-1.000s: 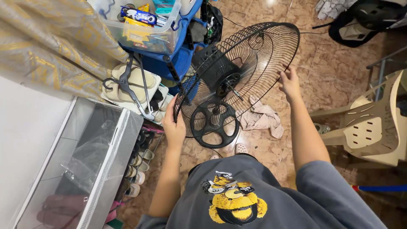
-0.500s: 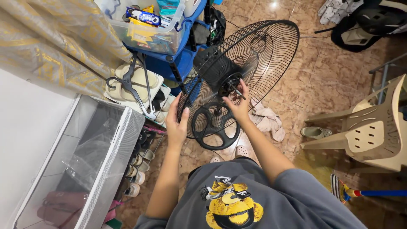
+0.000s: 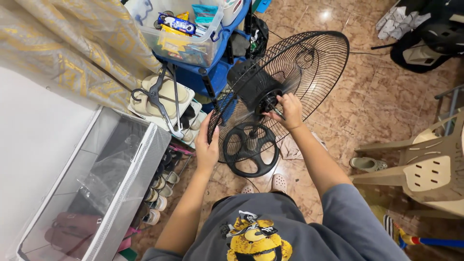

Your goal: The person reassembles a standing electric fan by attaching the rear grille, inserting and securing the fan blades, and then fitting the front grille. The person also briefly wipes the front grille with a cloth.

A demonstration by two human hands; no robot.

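Front grille off, blade gone, rear fan guard (image 3: 309,63) still mounted.
Left hand (image 3: 207,147) grips the guard's rim; right hand (image 3: 289,110) pinches the motor hub (image 3: 267,101).

**Black fan with its rear grille exposed**

The black fan (image 3: 270,96) stands on the marble floor (image 3: 377,101) on a round, spoked base (image 3: 250,149). Its wire grille (image 3: 309,67) is a wide, open dish tilted upward, with no front cover or blades on it. The dark ribbed motor housing (image 3: 247,83) sits behind the grille, and a short shaft sticks out at the hub (image 3: 268,101).
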